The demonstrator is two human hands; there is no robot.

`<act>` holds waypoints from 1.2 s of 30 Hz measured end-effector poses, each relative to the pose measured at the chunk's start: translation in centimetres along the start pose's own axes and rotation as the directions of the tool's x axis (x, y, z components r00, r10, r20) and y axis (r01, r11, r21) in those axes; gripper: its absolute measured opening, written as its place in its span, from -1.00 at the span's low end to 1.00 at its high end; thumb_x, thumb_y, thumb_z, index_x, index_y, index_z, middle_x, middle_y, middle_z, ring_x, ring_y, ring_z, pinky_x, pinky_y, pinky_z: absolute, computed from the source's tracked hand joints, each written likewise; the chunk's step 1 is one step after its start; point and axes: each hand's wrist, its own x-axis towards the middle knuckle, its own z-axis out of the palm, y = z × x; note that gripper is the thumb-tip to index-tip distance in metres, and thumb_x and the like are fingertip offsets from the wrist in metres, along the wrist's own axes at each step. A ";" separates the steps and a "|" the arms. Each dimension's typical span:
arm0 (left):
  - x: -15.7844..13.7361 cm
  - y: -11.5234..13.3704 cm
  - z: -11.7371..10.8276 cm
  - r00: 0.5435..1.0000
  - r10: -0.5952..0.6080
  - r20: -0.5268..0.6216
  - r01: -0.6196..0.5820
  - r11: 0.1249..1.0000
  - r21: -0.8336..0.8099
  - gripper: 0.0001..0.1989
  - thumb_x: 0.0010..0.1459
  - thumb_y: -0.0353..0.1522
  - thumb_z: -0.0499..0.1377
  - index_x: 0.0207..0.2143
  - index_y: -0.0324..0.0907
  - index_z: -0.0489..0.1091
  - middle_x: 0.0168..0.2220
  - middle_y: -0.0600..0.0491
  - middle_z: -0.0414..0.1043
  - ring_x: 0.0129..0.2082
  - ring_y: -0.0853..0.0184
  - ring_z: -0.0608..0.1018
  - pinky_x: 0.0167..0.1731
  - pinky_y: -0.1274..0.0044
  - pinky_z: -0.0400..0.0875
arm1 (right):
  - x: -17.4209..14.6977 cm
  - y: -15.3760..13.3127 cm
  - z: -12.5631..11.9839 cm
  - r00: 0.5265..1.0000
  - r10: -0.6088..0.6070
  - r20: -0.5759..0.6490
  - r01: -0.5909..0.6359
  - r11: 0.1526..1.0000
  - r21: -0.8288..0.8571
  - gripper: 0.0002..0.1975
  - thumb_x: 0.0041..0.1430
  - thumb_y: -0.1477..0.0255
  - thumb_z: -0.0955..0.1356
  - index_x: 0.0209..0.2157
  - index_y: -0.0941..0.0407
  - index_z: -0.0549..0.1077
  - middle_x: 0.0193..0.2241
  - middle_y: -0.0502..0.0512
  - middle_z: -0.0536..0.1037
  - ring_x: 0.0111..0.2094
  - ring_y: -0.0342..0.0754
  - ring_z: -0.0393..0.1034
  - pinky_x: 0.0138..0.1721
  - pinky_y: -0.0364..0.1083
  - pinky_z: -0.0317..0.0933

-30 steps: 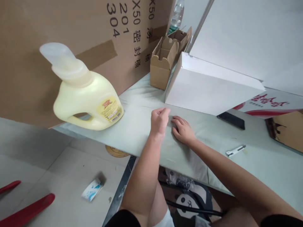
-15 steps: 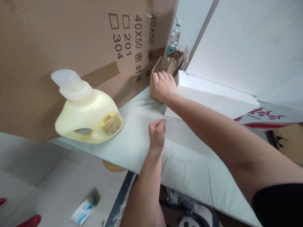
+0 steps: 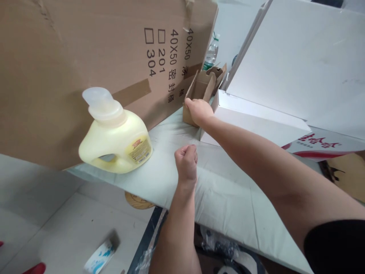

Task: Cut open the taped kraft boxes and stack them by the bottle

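My right hand point(image 3: 200, 111) is closed on the near edge of a small open cardboard box point(image 3: 189, 115), and its fingertips are partly hidden. The box stands on the pale cloth-covered table beside a long white box point(image 3: 256, 118). Nearer to me, my left hand point(image 3: 186, 163) is held as a fist above the cloth point(image 3: 162, 179), with nothing showing in it. Left of it stands a pale yellow detergent jug point(image 3: 116, 137) with a translucent cap.
A large printed cardboard carton point(image 3: 94, 45) rises at the left and back. Behind the small box is a clear water bottle point(image 3: 211, 53). A white panel point(image 3: 302, 64) leans at the right. On the floor lies a blue-and-white packet point(image 3: 99, 258).
My right hand's fingers, stretched over the small box before, have curled in at its edge. My left hand stays in a fist. The view has shifted slightly.
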 end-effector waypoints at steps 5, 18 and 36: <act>-1.2 2.8 -1.2 0.952 0.294 -0.081 -0.290 0.955 0.054 -0.53 0.08 -0.32 0.15 -0.68 -0.10 -0.13 -0.68 0.20 -0.21 -0.66 0.48 -0.03 -0.60 0.47 -0.11 | -4.4 -3.2 -1.8 0.991 -0.131 0.002 0.131 0.991 0.009 -0.74 0.28 0.62 0.20 -0.12 0.09 0.42 -0.27 0.18 0.57 -0.27 0.05 0.38 -0.23 -0.03 0.23; -0.6 3.9 -3.0 0.703 0.648 -0.293 -0.592 0.762 0.263 -0.73 0.13 -0.44 0.14 -0.57 -0.11 0.13 -0.58 0.17 0.06 -0.53 0.38 0.22 -0.46 0.49 0.16 | -29.6 4.6 -6.0 0.850 -0.378 -0.368 0.419 0.907 0.036 -0.71 0.23 0.70 0.21 -0.26 0.03 0.40 -0.41 0.07 0.58 -0.28 0.04 0.48 -0.15 0.05 0.31; -2.5 -1.7 4.0 0.722 0.079 0.688 -0.425 0.835 0.350 -0.81 0.18 -0.32 0.18 -0.20 -0.05 0.58 0.16 -0.03 0.50 0.26 0.07 0.46 0.21 0.24 0.38 | -38.4 12.4 -4.3 0.882 0.023 -0.471 0.088 0.973 0.211 -0.69 0.17 0.68 0.25 -0.19 0.01 0.43 -0.29 0.05 0.68 -0.08 0.11 0.54 -0.05 0.10 0.27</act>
